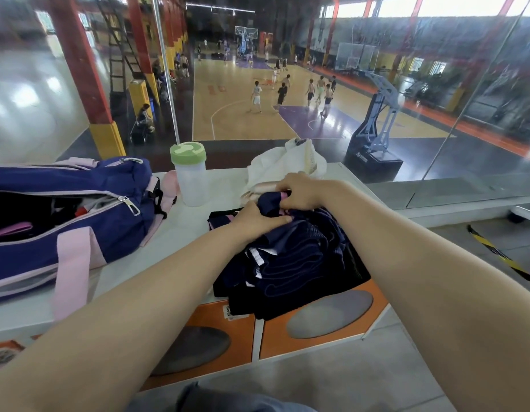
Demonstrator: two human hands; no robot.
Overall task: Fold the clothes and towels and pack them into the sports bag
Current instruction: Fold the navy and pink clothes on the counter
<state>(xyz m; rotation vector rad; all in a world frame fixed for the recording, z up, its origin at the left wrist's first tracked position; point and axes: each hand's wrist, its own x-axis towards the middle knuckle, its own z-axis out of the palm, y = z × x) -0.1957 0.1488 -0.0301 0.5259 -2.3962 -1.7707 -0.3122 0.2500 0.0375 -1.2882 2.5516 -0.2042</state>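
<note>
— Hands? 
— L hand (255, 219) + R hand (299, 191) both pinching navy clothes (290, 257), bunching near table (180, 233) front edge.
— Sports bag (79, 203)?
— Lying unzipped at left, apart from pile; bottle (190, 173) standing between.

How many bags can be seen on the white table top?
1. The navy and pink sports bag lies at the left of the white table top, unzipped, left of the green-lidded bottle. Another bag could be outside the view on the left.
</note>
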